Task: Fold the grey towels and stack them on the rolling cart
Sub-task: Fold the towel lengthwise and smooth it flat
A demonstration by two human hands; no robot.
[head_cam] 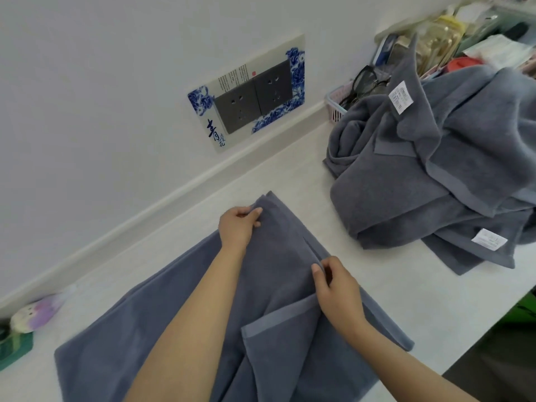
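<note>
Bench point(362, 288) space fills the frame's middle, left bare enough for the grey towel point(179, 320) to lie flat at lower centre, while the unfolded pile point(429, 181) waits at upper right. Both hands pinch its far edge — left hand point(236, 224) at one corner, right hand point(336, 288) at the other — likely to square the fold; no cart shows.

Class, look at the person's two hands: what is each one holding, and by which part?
Both pinch the grey towel spread on the counter: left hand at its far corner, right hand at the far folded edge nearer the towel pile.
</note>
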